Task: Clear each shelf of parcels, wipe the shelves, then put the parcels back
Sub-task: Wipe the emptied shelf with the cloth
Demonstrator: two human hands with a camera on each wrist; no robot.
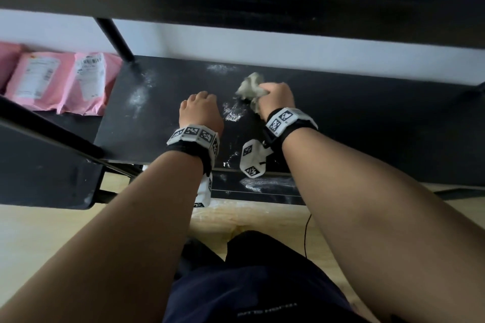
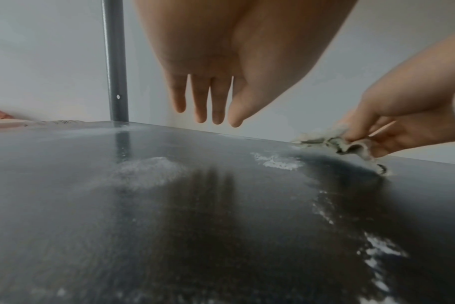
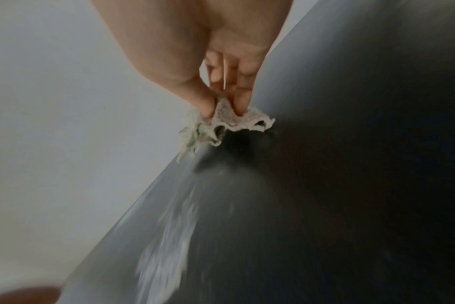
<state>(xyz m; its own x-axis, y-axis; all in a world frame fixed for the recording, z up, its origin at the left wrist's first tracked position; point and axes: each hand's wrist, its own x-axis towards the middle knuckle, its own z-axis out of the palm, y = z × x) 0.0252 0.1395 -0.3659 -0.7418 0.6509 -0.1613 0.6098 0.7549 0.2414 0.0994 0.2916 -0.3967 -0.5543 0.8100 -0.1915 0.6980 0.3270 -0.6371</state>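
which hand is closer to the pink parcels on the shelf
Left. The left hand hovers open over the dusty shelf, right of the pink parcels; the right hand, pinching the cloth, is farther right.

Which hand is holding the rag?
The right hand pinches the crumpled rag against the black shelf. The left hand holds nothing; its fingers hang straight above the shelf.

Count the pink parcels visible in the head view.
3, all on the adjacent shelf to the left: one cut off at the frame edge, one labelled in the middle, one nearest the post. More may lie out of frame.
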